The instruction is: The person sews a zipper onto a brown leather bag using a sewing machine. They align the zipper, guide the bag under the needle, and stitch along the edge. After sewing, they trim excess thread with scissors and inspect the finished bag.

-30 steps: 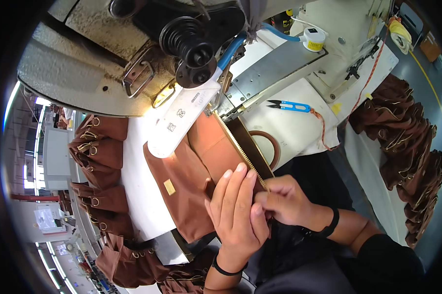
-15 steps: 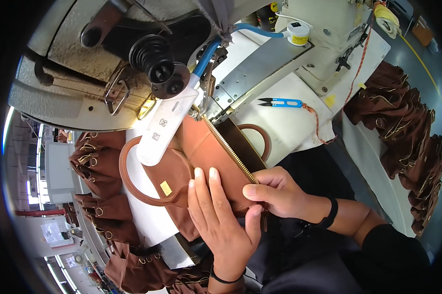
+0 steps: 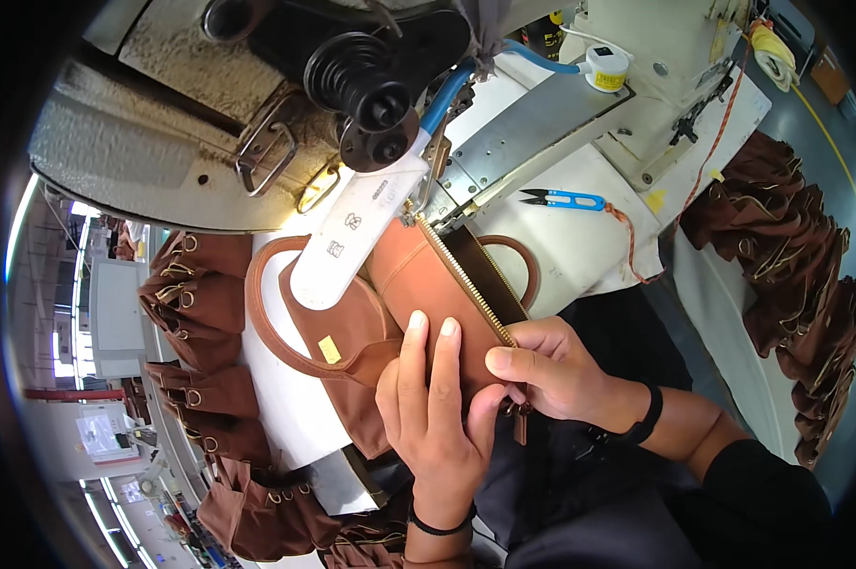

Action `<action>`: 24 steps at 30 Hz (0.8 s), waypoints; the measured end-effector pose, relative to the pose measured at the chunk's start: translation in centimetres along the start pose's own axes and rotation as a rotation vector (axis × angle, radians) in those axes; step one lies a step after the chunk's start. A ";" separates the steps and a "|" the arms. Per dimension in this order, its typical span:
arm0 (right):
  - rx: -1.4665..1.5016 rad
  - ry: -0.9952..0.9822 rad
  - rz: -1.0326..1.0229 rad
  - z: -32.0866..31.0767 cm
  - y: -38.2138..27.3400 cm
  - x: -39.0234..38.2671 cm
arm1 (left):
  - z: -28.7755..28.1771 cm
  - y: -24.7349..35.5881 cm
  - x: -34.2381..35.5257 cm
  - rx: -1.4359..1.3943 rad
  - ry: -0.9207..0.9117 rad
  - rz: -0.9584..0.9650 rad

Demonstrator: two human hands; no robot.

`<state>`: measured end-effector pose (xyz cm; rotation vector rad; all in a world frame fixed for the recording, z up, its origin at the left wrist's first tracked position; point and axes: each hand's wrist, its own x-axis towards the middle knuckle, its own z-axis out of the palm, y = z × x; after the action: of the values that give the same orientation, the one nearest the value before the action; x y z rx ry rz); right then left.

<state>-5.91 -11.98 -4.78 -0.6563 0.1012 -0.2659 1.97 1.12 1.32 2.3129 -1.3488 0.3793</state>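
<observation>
A brown leather handbag (image 3: 447,308) lies under the sewing machine's head (image 3: 144,142), its far end at the needle area, which a white guard (image 3: 357,232) partly hides. The gold-toothed zipper (image 3: 468,287) runs along its edge and is parted, with the dark inside showing. My left hand (image 3: 437,408) rests on the bag's side panel, fingers stretched out. At the near end my right hand (image 3: 556,370) pinches the zippered edge between thumb and fingers. One round handle (image 3: 267,327) lies left, another (image 3: 532,270) right. A brown zipper pull (image 3: 520,427) hangs below my right hand.
Blue thread snips (image 3: 575,199) with an orange cord lie on the white tabletop right of the bag. Brown bags hang in a stack (image 3: 196,313) at left, and more brown pieces (image 3: 798,256) are heaped at right. A metal plate (image 3: 513,142) lies behind the needle area.
The view has shifted, so most things sit a little further right. My left hand stays flat on the bag and my right hand keeps its pinch. More of the zipper pull shows.
</observation>
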 end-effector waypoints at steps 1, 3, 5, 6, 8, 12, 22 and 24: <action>0.005 -0.008 -0.004 -0.1 0.0 0.0 | 0.0 0.0 0.1 0.004 0.002 0.005; 0.007 -0.004 0.007 0.0 0.0 0.1 | 0.1 0.0 0.2 0.011 0.007 0.013; 0.005 -0.005 0.007 0.1 -0.1 0.3 | 0.1 0.0 0.3 0.022 -0.003 0.022; 0.005 -0.007 0.004 0.1 -0.1 0.4 | 0.0 -0.1 0.3 0.027 -0.011 0.025; 0.008 -0.008 0.003 0.0 -0.2 0.8 | 0.2 -0.1 0.7 0.034 -0.004 0.019; -0.040 0.003 -0.003 -0.2 -0.1 1.1 | 0.5 -0.1 1.1 -0.008 0.013 0.015; -0.368 0.187 -0.045 -0.1 -1.0 -0.6 | 1.5 -0.7 0.6 -0.007 0.011 0.047; -0.404 0.219 -0.116 -0.1 -1.2 -0.4 | 1.7 -0.7 0.7 -0.026 0.030 0.052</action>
<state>-6.55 -12.87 -4.14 -1.0355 0.3332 -0.4347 3.00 0.05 -0.01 2.2463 -1.3930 0.4084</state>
